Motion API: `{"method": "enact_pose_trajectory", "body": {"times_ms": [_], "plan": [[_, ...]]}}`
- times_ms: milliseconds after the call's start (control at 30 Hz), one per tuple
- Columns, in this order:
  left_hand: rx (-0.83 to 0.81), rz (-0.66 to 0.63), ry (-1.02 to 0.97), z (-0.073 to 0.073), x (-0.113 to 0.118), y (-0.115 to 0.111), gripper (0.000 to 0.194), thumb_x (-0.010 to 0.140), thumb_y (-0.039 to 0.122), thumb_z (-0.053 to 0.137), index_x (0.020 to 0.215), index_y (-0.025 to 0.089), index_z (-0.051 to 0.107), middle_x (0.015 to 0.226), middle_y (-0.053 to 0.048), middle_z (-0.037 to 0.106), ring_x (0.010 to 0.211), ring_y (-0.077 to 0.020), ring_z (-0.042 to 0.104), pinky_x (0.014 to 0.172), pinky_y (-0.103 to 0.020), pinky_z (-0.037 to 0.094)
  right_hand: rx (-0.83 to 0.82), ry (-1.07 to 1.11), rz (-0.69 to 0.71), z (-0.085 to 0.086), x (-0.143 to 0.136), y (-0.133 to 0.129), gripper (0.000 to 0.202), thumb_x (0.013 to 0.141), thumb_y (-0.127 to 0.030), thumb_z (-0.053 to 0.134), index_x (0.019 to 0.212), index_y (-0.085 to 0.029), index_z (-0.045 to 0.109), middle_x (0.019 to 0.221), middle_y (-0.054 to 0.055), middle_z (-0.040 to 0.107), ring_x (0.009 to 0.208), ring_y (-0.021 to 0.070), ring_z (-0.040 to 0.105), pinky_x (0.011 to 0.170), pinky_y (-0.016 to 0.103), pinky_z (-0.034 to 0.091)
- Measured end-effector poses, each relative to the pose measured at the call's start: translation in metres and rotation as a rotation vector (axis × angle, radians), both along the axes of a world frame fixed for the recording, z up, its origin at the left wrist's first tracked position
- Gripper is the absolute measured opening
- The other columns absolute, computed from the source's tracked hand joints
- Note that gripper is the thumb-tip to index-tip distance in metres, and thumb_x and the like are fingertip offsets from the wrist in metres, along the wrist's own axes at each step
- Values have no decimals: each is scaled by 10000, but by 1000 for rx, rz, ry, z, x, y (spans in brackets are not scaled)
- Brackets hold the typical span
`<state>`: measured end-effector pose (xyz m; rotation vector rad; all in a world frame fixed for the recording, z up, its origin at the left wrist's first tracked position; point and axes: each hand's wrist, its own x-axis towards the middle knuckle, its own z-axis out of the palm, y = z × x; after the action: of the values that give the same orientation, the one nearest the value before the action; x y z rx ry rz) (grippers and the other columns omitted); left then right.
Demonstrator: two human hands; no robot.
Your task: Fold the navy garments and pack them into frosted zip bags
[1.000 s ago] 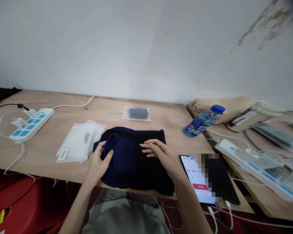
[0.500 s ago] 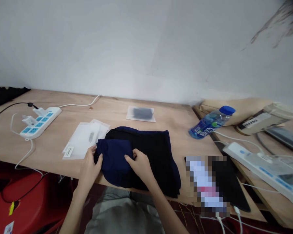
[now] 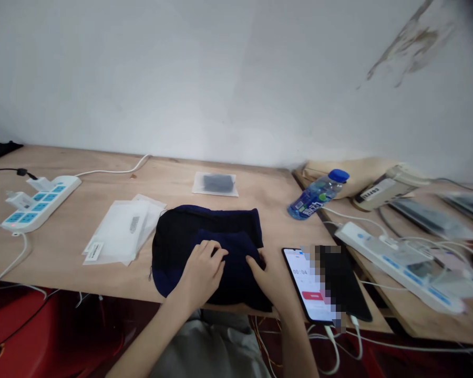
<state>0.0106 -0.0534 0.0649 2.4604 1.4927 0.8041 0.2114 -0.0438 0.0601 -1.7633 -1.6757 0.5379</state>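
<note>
A dark navy and black fabric piece (image 3: pixel 173 236), perhaps a garment, lies in front of me at the table's near edge. Its right part is folded over into a navy flap (image 3: pixel 232 241). On the flap's left side rests my left hand (image 3: pixel 201 270), palm down, fingers loosely bent and apart. At the right edge of the flap my right hand (image 3: pixel 274 278) grips the fabric, thumb on top and fingertips partly hidden at the edge.
Left of the fabric lie white translucent bags (image 3: pixel 120 231); a bag with dark contents (image 3: pixel 216 184) lies behind. Power strips (image 3: pixel 43 202) flank the table. To the right are a blue-capped bottle (image 3: pixel 317 194), a lit phone (image 3: pixel 309 294), cables and a coffee cup (image 3: pixel 390 186).
Both hands have moved right across the fabric. The left fold now lies spread out, and the right side is folded over instead. The view has shifted slightly right.
</note>
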Motion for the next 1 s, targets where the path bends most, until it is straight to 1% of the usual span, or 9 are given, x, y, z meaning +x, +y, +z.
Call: {"method": "enact_pose_trajectory", "body": {"times_ms": [100, 167, 267, 333, 467, 633, 833, 933, 1000], "plan": [[-62, -48, 145, -7, 7, 14, 208, 879, 170, 518, 1045, 205, 638, 1030, -107, 616, 1008, -277, 576, 842, -432, 494, 2, -3, 23, -12, 1, -7, 188, 820, -373, 569, 930, -233, 629, 794, 50, 701, 752, 248, 672, 634, 338, 513], [-128, -70, 134, -10, 2, 23, 197, 873, 198, 542, 1035, 212, 652, 1022, -99, 629, 998, -268, 588, 859, -427, 493, 5, 4, 33, -17, -3, -11, 269, 793, -352, 602, 1036, -237, 613, 862, 56, 716, 782, 259, 688, 646, 350, 534], [-284, -112, -62, -7, -11, 32, 219, 916, 323, 512, 1037, 237, 673, 1013, -69, 667, 986, -240, 616, 896, -394, 484, 96, -6, 23, -20, -14, -20, 422, 790, -275, 572, 1210, -237, 550, 1022, 79, 710, 907, 278, 688, 746, 403, 560], [-424, -102, -256, 0, -18, 36, 344, 961, 428, 404, 962, 245, 695, 926, -42, 694, 933, -223, 639, 872, -360, 483, 180, -20, 45, -18, -27, -27, 489, 824, -237, 528, 1312, -236, 491, 1142, 100, 679, 1016, 284, 663, 834, 435, 552], [-598, 15, -526, 11, -24, 40, 532, 944, 564, 335, 718, 205, 656, 706, -15, 655, 725, -189, 623, 676, -280, 457, 299, -73, 188, -13, -62, -44, 548, 901, -179, 452, 1441, -227, 371, 1289, 128, 613, 1147, 269, 607, 935, 456, 521], [-483, 183, -511, 4, -32, 49, 441, 877, 541, 488, 625, 187, 563, 593, 20, 549, 580, -135, 518, 584, -252, 374, 356, -233, 410, -17, -94, -56, 532, 914, -112, 387, 1435, -210, 417, 1422, 94, 530, 1321, 247, 483, 1108, 515, 385], [-311, 413, -323, -19, -48, 50, 178, 842, 386, 598, 847, 209, 579, 633, 31, 594, 612, -152, 592, 627, -254, 391, 269, -320, 548, -25, -93, -61, 479, 920, -166, 436, 1396, -178, 488, 1459, 85, 487, 1345, 275, 456, 1110, 529, 387], [-272, 399, -223, -28, -46, 46, 134, 887, 350, 552, 885, 216, 546, 642, 37, 574, 608, -151, 588, 604, -244, 382, 260, -255, 590, -22, -87, -61, 446, 926, -204, 462, 1369, -188, 515, 1445, 75, 509, 1333, 268, 471, 1106, 506, 397], [-255, 351, -152, -29, -41, 43, 120, 937, 311, 472, 934, 228, 559, 709, 25, 595, 634, -148, 596, 601, -239, 384, 267, -161, 523, -18, -84, -58, 363, 935, -229, 462, 1276, -200, 584, 1380, 75, 575, 1274, 243, 531, 1076, 452, 436]]}}
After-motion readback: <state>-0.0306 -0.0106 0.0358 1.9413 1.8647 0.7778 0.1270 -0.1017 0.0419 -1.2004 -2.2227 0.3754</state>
